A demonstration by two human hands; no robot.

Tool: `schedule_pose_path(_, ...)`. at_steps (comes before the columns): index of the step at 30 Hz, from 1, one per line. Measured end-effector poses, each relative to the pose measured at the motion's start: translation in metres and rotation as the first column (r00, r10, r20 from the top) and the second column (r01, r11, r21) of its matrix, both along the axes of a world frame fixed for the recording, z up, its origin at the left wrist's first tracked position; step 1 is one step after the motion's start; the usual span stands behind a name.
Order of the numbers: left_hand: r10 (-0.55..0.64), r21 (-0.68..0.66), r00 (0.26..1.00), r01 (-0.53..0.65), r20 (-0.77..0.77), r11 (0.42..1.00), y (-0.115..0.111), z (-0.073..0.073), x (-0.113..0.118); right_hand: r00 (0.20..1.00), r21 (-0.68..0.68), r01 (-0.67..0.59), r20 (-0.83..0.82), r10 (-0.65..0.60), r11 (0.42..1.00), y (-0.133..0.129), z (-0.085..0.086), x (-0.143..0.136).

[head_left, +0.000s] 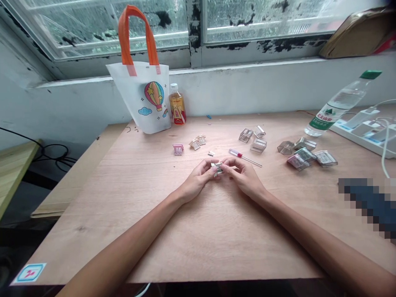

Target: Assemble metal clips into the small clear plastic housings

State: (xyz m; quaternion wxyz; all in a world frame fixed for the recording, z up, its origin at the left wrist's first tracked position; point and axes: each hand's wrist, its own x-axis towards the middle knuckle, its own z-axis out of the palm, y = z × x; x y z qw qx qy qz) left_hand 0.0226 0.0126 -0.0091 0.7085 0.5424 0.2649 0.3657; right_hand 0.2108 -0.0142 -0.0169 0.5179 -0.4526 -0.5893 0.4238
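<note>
Both my hands meet over the middle of the table around a small pale-green plastic pencil sharpener body [217, 168]. My left hand [197, 180] pinches its left side, and my right hand [246, 176] grips the right side with thumb and fingers; the fingers hide part of it. Just beyond my fingertips lie small metal blades [211, 154]. A screwdriver [244, 157] with a clear and red handle rests beyond my right hand, its shaft pointing right. Farther left are a pink sharpener body [178, 149] and two cream sharpener bodies [198, 142].
Several transparent sharpener cases [256, 138] lie at the back right, with more cases [305, 154] farther right. A water bottle [337, 105] leans by a power strip [361, 136]. A white bag [136, 99] and a drink bottle [177, 107] stand at the back left.
</note>
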Motion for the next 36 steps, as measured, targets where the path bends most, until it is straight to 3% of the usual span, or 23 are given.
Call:
schedule_pose_path(7,0.005,0.012,1.0,-0.005,-0.012,1.0,0.0,0.0,0.0,1.0,-0.049,-0.003,-0.028,0.002,0.999,0.002,0.002,0.001)
schedule_pose_path(13,0.023,-0.117,0.999,-0.018,0.044,0.993,0.0,0.004,0.0,0.999,-0.063,-0.042,-0.015,0.041,0.997,0.004,0.001,0.004)
schedule_pose_path(24,-0.014,-0.004,1.0,0.014,-0.02,1.0,0.003,-0.001,-0.001,0.996,-0.083,-0.052,-0.078,0.046,0.995,0.005,0.001,0.006)
schedule_pose_path(30,-0.019,-0.05,1.0,0.017,-0.021,0.999,0.004,0.001,-0.002,0.992,-0.1,-0.128,-0.026,0.126,0.987,0.008,0.005,0.014)
schedule_pose_path(36,-0.001,-0.101,1.0,0.001,0.004,0.995,0.002,0.005,0.0,0.992,-0.058,-0.129,0.008,0.13,0.99,0.007,0.005,0.014)
